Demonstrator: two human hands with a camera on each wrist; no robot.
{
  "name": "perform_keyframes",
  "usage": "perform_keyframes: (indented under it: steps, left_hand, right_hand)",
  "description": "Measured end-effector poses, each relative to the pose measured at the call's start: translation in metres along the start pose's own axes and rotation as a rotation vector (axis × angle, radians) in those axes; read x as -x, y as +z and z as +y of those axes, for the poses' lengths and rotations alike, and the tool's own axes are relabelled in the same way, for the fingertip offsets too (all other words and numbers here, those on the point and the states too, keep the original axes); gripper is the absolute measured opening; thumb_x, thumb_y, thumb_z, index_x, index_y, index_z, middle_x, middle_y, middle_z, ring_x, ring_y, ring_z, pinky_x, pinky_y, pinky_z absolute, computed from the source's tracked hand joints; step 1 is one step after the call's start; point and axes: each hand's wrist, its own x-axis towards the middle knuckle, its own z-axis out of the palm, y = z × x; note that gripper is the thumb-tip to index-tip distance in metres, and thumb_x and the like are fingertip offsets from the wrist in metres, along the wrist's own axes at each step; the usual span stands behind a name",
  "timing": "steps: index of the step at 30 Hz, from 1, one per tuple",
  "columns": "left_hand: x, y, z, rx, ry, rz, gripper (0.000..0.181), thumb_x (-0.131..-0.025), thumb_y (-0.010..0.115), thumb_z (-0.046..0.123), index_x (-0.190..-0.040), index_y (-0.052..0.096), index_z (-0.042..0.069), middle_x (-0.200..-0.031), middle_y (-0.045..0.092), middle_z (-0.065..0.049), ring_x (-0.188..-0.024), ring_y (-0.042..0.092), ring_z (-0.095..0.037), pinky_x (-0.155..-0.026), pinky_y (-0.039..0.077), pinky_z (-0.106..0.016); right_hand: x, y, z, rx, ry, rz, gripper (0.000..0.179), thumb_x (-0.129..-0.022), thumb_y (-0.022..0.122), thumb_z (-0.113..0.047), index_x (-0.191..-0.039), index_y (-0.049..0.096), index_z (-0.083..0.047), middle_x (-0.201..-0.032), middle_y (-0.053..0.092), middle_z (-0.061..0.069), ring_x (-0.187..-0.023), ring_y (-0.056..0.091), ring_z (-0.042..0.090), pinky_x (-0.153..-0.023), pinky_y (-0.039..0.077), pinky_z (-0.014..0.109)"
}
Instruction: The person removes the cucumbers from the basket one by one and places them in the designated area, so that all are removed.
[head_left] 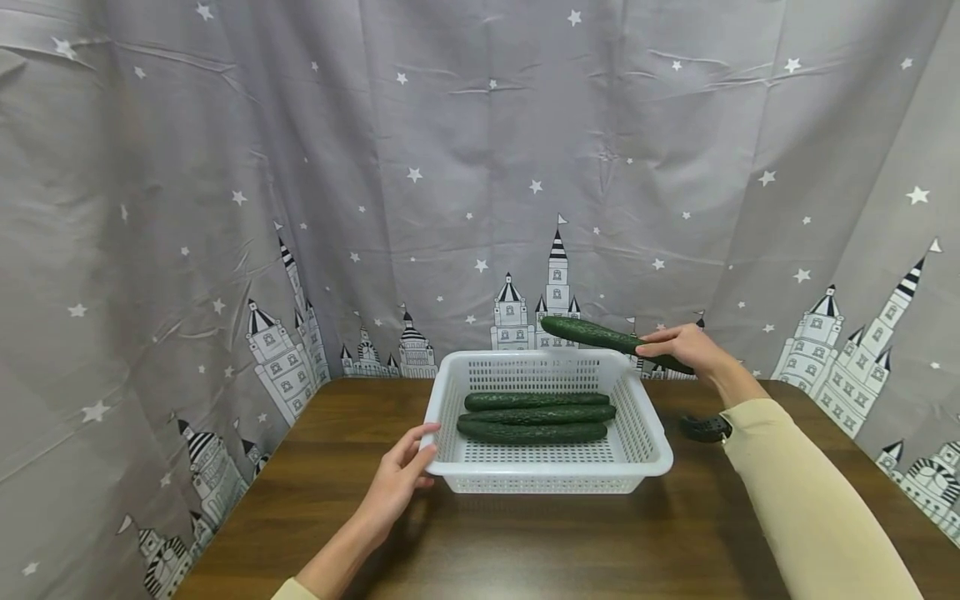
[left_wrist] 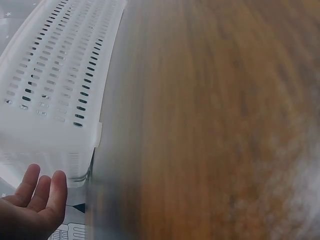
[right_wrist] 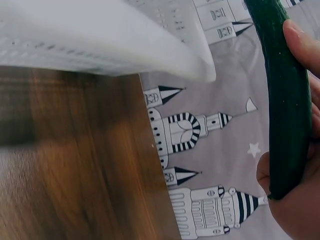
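Observation:
A white perforated plastic basket stands on the wooden table, with three dark green cucumbers lying side by side in it. My left hand holds the basket's left rim near the front corner. In the left wrist view, several of its fingers reach up beside the basket's end wall; the thumb is out of sight there. Up above the basket's back right corner, my right hand grips another cucumber near one end. This cucumber points left, its far end slightly raised, over the back rim.
The brown wooden table reaches back to a grey curtain printed with stars and castles, which hangs close behind the basket. A black device is strapped at my right wrist.

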Motion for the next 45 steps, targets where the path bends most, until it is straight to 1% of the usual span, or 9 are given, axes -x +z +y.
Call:
perform_keyframes:
  steps: [10, 17, 26, 29, 34, 38, 41, 43, 45]
  left_hand:
    - [0.000, 0.000, 0.000, -0.019, -0.003, 0.006, 0.036, -0.103, 0.057, 0.024, -0.139, 0.056, 0.020, -0.130, 0.062, -0.019, -0.099, 0.063, -0.023, -0.082, 0.053, -0.036]
    - [0.000, 0.000, -0.001, -0.008, 0.000, 0.001, 0.036, -0.104, 0.056, 0.023, -0.139, 0.056, 0.020, -0.130, 0.062, -0.020, -0.095, 0.063, -0.021, -0.081, 0.053, -0.036]
    - [0.000, 0.002, -0.002, -0.025, 0.000, 0.010, 0.037, -0.103, 0.057, 0.025, -0.140, 0.056, 0.020, -0.131, 0.061, -0.019, -0.098, 0.063, -0.022, -0.081, 0.053, -0.037]
    - [0.000, 0.002, -0.003, -0.022, -0.004, 0.012, 0.036, -0.103, 0.057, 0.024, -0.139, 0.056, 0.020, -0.131, 0.062, -0.019, -0.098, 0.063, -0.023, -0.082, 0.053, -0.037]
    - [0.000, 0.003, -0.002, -0.023, -0.003, 0.014, 0.036, -0.103, 0.058, 0.025, -0.139, 0.056, 0.020, -0.132, 0.061, -0.020, -0.100, 0.062, -0.023, -0.081, 0.053, -0.037]
    - [0.000, 0.003, -0.001, -0.028, -0.002, 0.010, 0.037, -0.103, 0.058, 0.026, -0.139, 0.056, 0.019, -0.133, 0.061, -0.020, -0.101, 0.062, -0.024, -0.081, 0.053, -0.036]
    - [0.001, 0.003, -0.001, -0.026, -0.004, 0.008, 0.037, -0.103, 0.057, 0.025, -0.140, 0.056, 0.019, -0.133, 0.060, -0.020, -0.103, 0.062, -0.025, -0.081, 0.054, -0.037]
    - [0.001, 0.003, -0.001, -0.025, -0.005, 0.008, 0.037, -0.103, 0.057, 0.025, -0.140, 0.056, 0.019, -0.134, 0.060, -0.020, -0.103, 0.062, -0.025, -0.082, 0.054, -0.037]
    - [0.001, 0.003, 0.000, -0.024, -0.004, 0.009, 0.037, -0.103, 0.057, 0.025, -0.140, 0.055, 0.019, -0.134, 0.060, -0.020, -0.104, 0.062, -0.025, -0.082, 0.054, -0.038]
  right_hand:
    - [0.011, -0.017, 0.020, -0.011, -0.012, 0.050, 0.069, -0.091, 0.074, -0.038, -0.141, 0.053, 0.004, -0.160, 0.025, 0.030, -0.150, 0.014, 0.050, -0.118, 0.018, 0.065]
    - [0.021, -0.028, 0.032, 0.017, -0.009, 0.082, 0.069, -0.092, 0.072, -0.038, -0.142, 0.051, 0.005, -0.157, 0.029, 0.032, -0.147, 0.023, 0.049, -0.115, 0.029, 0.059]
    - [0.036, -0.035, 0.045, 0.029, 0.005, 0.123, 0.070, -0.091, 0.072, -0.040, -0.141, 0.052, 0.004, -0.151, 0.039, 0.032, -0.144, 0.029, 0.050, -0.114, 0.031, 0.058]
    - [0.040, -0.036, 0.051, 0.023, 0.019, 0.154, 0.069, -0.091, 0.072, -0.041, -0.139, 0.053, 0.004, -0.149, 0.042, 0.032, -0.140, 0.037, 0.046, -0.108, 0.039, 0.050]
    - [0.046, -0.041, 0.063, 0.022, 0.036, 0.196, 0.067, -0.091, 0.072, -0.041, -0.135, 0.056, 0.006, -0.148, 0.046, 0.030, -0.127, 0.045, 0.034, -0.088, 0.044, 0.024]
    - [0.052, -0.044, 0.072, 0.010, 0.053, 0.211, 0.066, -0.090, 0.073, -0.042, -0.134, 0.058, 0.004, -0.140, 0.058, 0.016, -0.126, 0.046, 0.031, -0.079, 0.043, 0.015]
    - [0.055, -0.045, 0.078, 0.004, 0.073, 0.208, 0.068, -0.091, 0.072, -0.044, -0.137, 0.055, 0.004, -0.141, 0.057, 0.017, -0.131, 0.044, 0.036, -0.086, 0.045, 0.021]
    - [0.058, -0.046, 0.082, 0.005, 0.084, 0.199, 0.072, -0.091, 0.071, -0.045, -0.139, 0.052, 0.005, -0.148, 0.048, 0.022, -0.138, 0.038, 0.043, -0.099, 0.046, 0.034]
    - [0.060, -0.048, 0.086, -0.007, 0.095, 0.189, 0.075, -0.092, 0.070, -0.045, -0.142, 0.047, 0.006, -0.154, 0.035, 0.028, -0.144, 0.029, 0.049, -0.110, 0.037, 0.051]
